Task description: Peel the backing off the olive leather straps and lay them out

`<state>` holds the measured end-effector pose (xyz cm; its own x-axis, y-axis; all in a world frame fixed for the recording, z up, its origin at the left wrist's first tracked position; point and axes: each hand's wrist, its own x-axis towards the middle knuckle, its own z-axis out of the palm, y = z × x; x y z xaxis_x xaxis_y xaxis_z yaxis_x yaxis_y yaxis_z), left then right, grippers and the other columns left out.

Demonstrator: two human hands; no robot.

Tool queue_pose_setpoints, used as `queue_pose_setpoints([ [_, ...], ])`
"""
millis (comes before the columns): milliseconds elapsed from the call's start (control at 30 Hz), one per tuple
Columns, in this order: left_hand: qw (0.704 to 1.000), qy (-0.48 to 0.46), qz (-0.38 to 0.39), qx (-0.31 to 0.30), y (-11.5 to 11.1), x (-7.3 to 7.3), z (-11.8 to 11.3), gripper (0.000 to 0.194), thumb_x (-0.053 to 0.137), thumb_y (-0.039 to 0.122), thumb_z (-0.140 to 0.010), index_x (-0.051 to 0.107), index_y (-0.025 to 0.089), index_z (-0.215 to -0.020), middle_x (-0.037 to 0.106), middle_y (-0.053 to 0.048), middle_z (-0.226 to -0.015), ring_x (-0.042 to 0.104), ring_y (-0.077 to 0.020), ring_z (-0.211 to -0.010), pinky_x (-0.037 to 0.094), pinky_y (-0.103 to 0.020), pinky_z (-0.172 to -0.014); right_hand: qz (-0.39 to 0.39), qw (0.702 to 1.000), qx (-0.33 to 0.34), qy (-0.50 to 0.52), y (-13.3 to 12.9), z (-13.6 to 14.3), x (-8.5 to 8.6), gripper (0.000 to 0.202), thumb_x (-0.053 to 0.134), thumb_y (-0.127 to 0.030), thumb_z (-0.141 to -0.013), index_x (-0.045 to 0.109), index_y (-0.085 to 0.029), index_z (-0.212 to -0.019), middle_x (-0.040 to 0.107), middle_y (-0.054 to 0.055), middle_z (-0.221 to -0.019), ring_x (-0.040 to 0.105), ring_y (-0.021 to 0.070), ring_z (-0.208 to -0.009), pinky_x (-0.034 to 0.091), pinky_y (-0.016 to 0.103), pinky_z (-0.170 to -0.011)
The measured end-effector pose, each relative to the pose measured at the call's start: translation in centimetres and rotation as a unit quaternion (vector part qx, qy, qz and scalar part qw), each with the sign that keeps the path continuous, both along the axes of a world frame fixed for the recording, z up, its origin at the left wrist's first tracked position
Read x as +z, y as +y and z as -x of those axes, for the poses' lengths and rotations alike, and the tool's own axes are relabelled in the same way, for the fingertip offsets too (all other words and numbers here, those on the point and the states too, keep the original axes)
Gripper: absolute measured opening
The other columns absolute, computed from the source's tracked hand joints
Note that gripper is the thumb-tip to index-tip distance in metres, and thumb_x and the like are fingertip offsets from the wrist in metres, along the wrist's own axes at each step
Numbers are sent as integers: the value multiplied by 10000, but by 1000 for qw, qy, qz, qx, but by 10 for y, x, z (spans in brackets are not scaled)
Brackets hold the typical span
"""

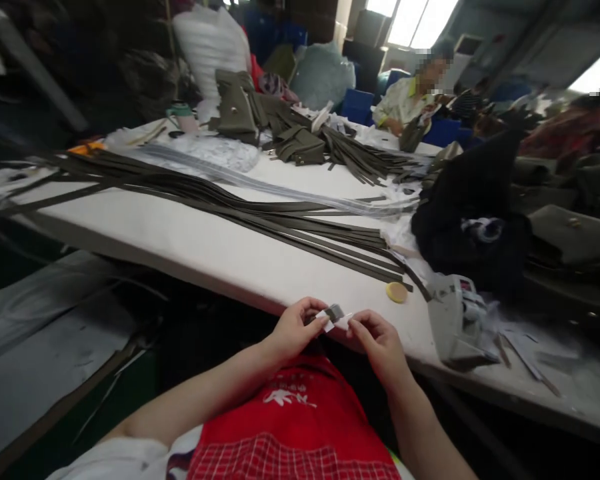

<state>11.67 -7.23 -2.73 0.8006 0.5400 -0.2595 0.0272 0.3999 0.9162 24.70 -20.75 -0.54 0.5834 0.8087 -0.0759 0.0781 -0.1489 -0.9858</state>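
Observation:
Close to the table's front edge, my left hand (300, 327) pinches a small dark grey folded piece (335, 311) with a white paper-like bit (329, 326) against it. My right hand (379, 339) is a short way to the right, thumb and fingertips pressed together. A thin pale sliver (349, 316) shows at its fingertips, too small to name. Beyond the hands, long dark olive straps (260, 213) lie in a bundle across the white table (170, 233). A round yellow disc (397, 292) rests near the strap ends.
A grey-white tape dispenser (457, 320) stands to the right, beside a black cloth-like heap (473, 233). Olive bags (235, 110) and more straps are piled at the back, near a pink and green mug (184, 118). A person (407, 100) sits across the table.

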Motion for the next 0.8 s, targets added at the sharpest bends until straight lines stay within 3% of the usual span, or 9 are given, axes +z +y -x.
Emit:
queue_pose_setpoints([
  [100,999,-7,-25,37,3,-1,12,411,767,438,-720,609,139,-955,675,-36,-790,586,-105,-631,453,-225,-602,-34,996,66,57,21,20,-3,263,641,-422,-864,596,-191,-748,596,-10,-649,525,130,-629,435,248,-645],
  [233,996,-1,-40,77,8,-1,24,400,769,415,-716,613,136,-957,676,-45,-819,613,-126,-696,466,-233,-634,-28,991,109,65,31,29,-12,311,652,-438,-848,568,-188,-683,558,-17,-590,481,126,-590,409,246,-610],
  [433,994,-1,8,107,9,-4,28,397,756,453,-713,628,139,-921,655,-19,-751,578,-108,-624,450,-219,-592,37,992,106,53,44,30,-28,413,685,-534,-793,533,-187,-628,519,-31,-508,429,111,-506,336,241,-522],
  [567,993,-13,53,109,8,-7,25,418,682,532,-760,623,134,-873,609,10,-661,530,-94,-557,426,-208,-549,58,991,110,49,46,25,-30,416,704,-529,-780,545,-179,-623,551,-25,-501,442,104,-488,335,238,-511],
  [800,989,-4,-95,115,6,0,21,300,633,436,-860,626,141,-917,613,7,-692,547,-94,-595,454,-201,-584,41,978,121,166,44,22,-25,349,764,-494,-722,705,-160,-807,722,45,-747,632,163,-691,497,291,-719],
])
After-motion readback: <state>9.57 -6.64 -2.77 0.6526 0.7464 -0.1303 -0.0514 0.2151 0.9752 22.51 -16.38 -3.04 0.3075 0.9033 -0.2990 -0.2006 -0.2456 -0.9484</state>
